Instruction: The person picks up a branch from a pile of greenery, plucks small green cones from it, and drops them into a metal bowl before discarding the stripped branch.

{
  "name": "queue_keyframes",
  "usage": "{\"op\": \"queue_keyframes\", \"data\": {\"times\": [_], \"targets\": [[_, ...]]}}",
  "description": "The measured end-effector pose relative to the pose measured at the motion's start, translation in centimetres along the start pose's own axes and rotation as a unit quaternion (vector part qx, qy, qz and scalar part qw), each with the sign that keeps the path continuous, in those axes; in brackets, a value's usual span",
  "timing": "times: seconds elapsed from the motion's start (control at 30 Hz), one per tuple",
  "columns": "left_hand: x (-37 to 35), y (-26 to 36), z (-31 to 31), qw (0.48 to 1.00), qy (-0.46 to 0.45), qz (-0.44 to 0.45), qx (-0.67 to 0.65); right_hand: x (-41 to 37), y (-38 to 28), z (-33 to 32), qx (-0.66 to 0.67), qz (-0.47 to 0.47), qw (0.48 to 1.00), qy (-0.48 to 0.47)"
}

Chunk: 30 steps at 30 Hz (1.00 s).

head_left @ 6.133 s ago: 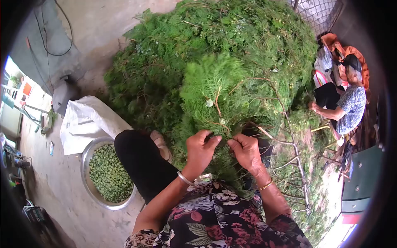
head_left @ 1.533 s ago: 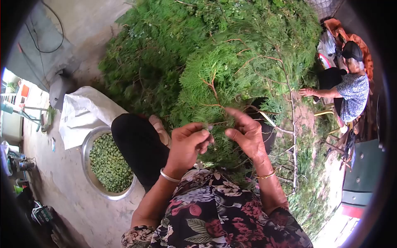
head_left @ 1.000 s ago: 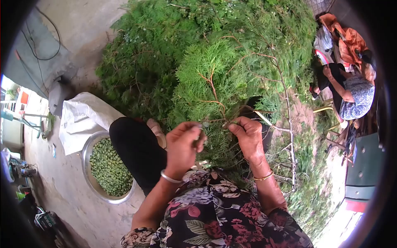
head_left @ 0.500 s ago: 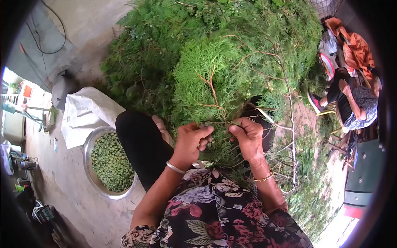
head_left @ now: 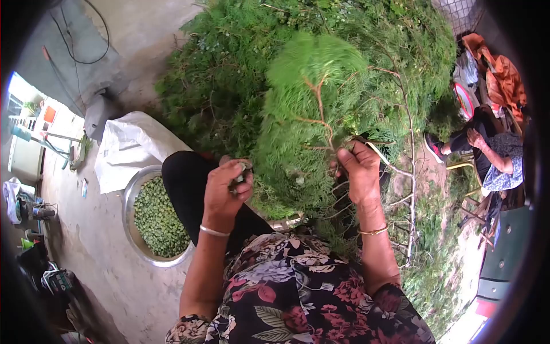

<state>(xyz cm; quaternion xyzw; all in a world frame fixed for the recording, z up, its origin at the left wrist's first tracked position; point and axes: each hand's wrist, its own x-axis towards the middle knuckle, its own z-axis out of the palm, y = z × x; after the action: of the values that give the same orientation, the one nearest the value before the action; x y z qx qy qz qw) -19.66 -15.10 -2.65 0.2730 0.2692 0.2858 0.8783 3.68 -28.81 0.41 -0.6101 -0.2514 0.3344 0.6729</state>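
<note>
My right hand pinches the lower stem of a leafy evergreen branch, whose flat green sprays stand up blurred by motion. My left hand is curled above my left knee, apart from the branch. Small pale green cones show between its fingers. Left of my knee, a metal basin holds a heap of similar green cones. Beyond my hands lies a big pile of cut evergreen branches.
A white sack lies beside the basin. A long bare branch stretches along my right side. Another person sits at the far right near an orange cloth. Green scraps cover the ground at right.
My left hand has moved left, away from the branch, toward the basin side. My right hand has shifted slightly right and up with the branch, which now swings. The view has turned a little.
</note>
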Motion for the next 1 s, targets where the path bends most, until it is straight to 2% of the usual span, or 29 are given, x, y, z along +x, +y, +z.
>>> {"op": "queue_keyframes", "data": {"times": [0.1, 0.17, 0.27, 0.3, 0.33, 0.37, 0.4, 0.43, 0.5, 0.53, 0.57, 0.63, 0.67, 0.73, 0.77, 0.83, 1.0], "targets": [[-1.9, -0.1, 2.0, 0.999, 0.004, 0.036, -0.009, 0.5, -0.3, -0.1, 0.007, 0.004, 1.000, 0.009], [-2.0, -1.0, 3.1, 0.999, -0.008, 0.035, -0.031, 0.6, -0.1, 0.2, 0.032, -0.029, 0.999, 0.013], [-1.5, -2.4, 5.0, 0.980, 0.033, 0.076, 0.182, 0.4, 0.1, 0.6, 0.032, -0.027, 0.999, 0.009], [-1.2, -3.4, 5.5, 0.981, 0.033, 0.075, 0.176, 0.3, 0.1, 0.6, 0.030, -0.030, 0.999, 0.003], [-0.7, -4.5, 5.7, 0.931, 0.051, 0.163, 0.322, 0.2, 0.1, 0.6, 0.025, -0.029, 0.999, 0.002], [-0.2, -5.3, 5.8, 0.851, 0.067, 0.245, 0.460, 0.2, 0.0, 0.7, 0.020, -0.024, 1.000, -0.001], [0.3, -5.8, 5.7, 0.817, 0.070, 0.247, 0.516, 0.3, 0.0, 0.8, 0.016, -0.021, 1.000, -0.005], [0.6, -6.3, 5.3, 0.819, 0.070, 0.248, 0.512, 0.2, 0.0, 0.9, 0.013, -0.022, 1.000, -0.005], [1.0, -6.6, 5.1, 0.776, 0.037, 0.278, 0.565, 0.2, 0.0, 1.1, 0.017, -0.012, 1.000, 0.013], [0.7, -6.5, 5.5, 0.755, 0.052, 0.272, 0.594, 0.1, -0.2, 1.3, 0.020, -0.002, 0.999, 0.027], [0.6, -6.5, 5.7, 0.758, 0.052, 0.269, 0.591, 0.0, 0.0, 1.1, 0.016, 0.000, 0.999, 0.028], [0.6, -6.7, 5.9, 0.744, 0.088, 0.203, 0.630, 0.0, 0.6, 0.8, -0.001, -0.019, 1.000, 0.003], [0.7, -7.0, 5.7, 0.744, 0.090, 0.204, 0.630, 0.0, 0.7, 0.7, -0.001, -0.019, 1.000, 0.001], [1.1, -7.9, 5.2, 0.793, 0.069, 0.245, 0.554, -0.2, 0.9, 0.5, -0.004, -0.015, 1.000, -0.006], [1.2, -8.0, 5.1, 0.792, 0.068, 0.246, 0.555, -0.3, 0.8, 0.5, -0.003, -0.016, 1.000, -0.005], [1.2, -8.1, 4.9, 0.873, 0.049, 0.175, 0.453, -0.6, 0.9, 0.4, -0.002, -0.006, 1.000, 0.002], [0.6, -7.4, 5.7, 0.909, 0.047, 0.152, 0.386, -0.8, 0.9, -0.4, 0.012, -0.003, 1.000, 0.018]]}}
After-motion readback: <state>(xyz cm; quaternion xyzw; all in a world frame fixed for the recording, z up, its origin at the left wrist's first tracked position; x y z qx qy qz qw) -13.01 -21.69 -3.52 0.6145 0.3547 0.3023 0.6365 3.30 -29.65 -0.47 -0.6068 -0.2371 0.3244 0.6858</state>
